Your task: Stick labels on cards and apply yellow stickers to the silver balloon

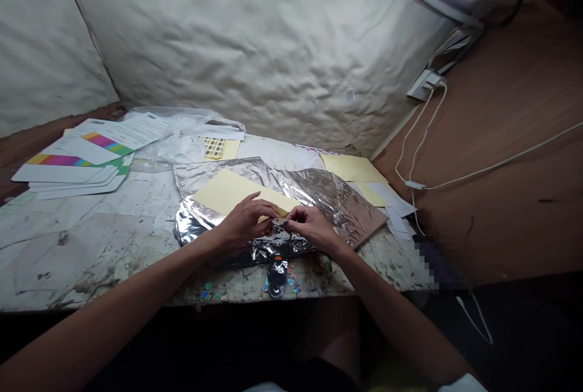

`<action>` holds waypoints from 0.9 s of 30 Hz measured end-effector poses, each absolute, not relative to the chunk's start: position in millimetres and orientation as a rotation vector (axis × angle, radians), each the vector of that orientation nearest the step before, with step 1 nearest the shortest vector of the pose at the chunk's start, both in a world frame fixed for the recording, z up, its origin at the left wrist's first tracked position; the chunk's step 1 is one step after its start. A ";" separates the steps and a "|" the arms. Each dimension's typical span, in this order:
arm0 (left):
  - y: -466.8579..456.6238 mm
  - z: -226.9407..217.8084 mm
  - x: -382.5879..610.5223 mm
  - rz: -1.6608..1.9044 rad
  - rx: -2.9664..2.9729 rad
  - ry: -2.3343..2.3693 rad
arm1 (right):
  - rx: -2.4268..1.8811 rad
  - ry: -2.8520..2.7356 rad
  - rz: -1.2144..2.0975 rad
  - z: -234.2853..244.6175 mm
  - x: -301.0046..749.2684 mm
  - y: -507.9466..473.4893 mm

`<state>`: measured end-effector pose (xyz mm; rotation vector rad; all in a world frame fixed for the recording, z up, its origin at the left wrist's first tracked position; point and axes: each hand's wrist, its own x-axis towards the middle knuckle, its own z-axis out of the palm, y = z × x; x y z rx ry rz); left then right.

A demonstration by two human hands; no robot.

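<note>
My left hand (246, 220) and my right hand (310, 225) meet over a crinkled sheet of silver foil (319, 195) on the worn table (91, 240). Both hands pinch one small pale piece (279, 221) between their fingertips; it is too small to name. A yellow paper sheet (228, 192) lies on the foil just behind my fingers. A small shiny holographic object (277, 277) and scattered glittery bits (209, 292) lie at the table's front edge below my hands.
Stacked white cards with rainbow stripes (77, 161) lie at the far left. Clear plastic bags (182, 137) and a yellow sticker sheet (216, 147) lie behind the foil. More yellow paper (350, 167) lies at the right. White cables (423, 137) run down the brown wall.
</note>
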<state>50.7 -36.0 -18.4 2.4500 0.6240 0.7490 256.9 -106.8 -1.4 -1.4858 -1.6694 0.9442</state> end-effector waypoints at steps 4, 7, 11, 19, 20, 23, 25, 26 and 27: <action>-39.4 -15.7 52.8 0.851 2.228 0.727 | -1.509 -1.648 0.457 3.1 248.7 -128.9; -39.9 -14.6 53.0 0.865 2.097 0.718 | -1.486 -1.752 0.343 1.3 240.5 -141.0; -38.8 -12.9 52.5 0.840 2.023 0.693 | -1.508 -1.703 0.412 -4.7 232.0 -143.5; -35.1 -12.1 49.1 0.761 2.045 0.606 | -1.382 -1.531 0.651 -4.6 229.8 -140.5; -34.3 -12.0 48.8 0.756 2.060 0.595 | -1.390 -1.497 0.650 -6.3 229.4 -141.2; -31.6 -11.7 49.0 0.805 2.081 0.605 | -1.389 -1.484 0.510 -13.1 226.6 -145.3; -30.2 -11.2 49.6 0.835 2.065 0.617 | -1.382 -1.523 0.332 -17.3 224.0 -149.3; -29.8 -10.8 49.8 0.837 2.062 0.614 | -1.377 -1.532 0.254 -18.9 222.8 -151.3; -29.5 -10.2 49.9 0.828 2.068 0.603 | -1.372 -1.528 0.198 -20.0 221.7 -153.3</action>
